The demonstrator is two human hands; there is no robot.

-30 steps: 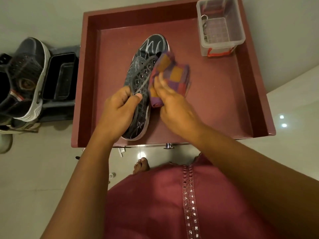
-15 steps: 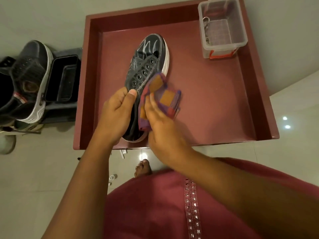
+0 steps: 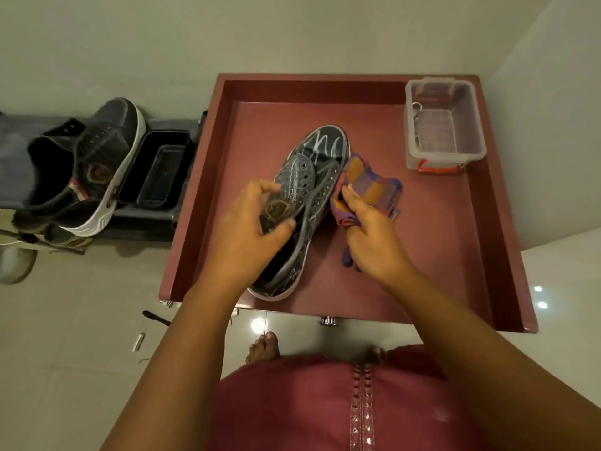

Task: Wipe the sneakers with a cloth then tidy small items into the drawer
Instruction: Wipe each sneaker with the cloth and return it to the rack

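Sneakers two, one (image 3: 312, 177) gripped by left hand (image 3: 247, 232) fingers, one cloth (image 3: 367, 187) pinched by right hand (image 3: 374, 242)

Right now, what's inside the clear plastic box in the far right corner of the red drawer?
The clear plastic box holds a small metal item, possibly keys on a ring, against its left wall. The rest shows only the ribbed bottom; the near wall blurs anything low there.

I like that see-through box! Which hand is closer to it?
The right hand. It holds the cloth just below and left of the clear box. The left hand grips the sneaker, farther away on the shoe's other side.
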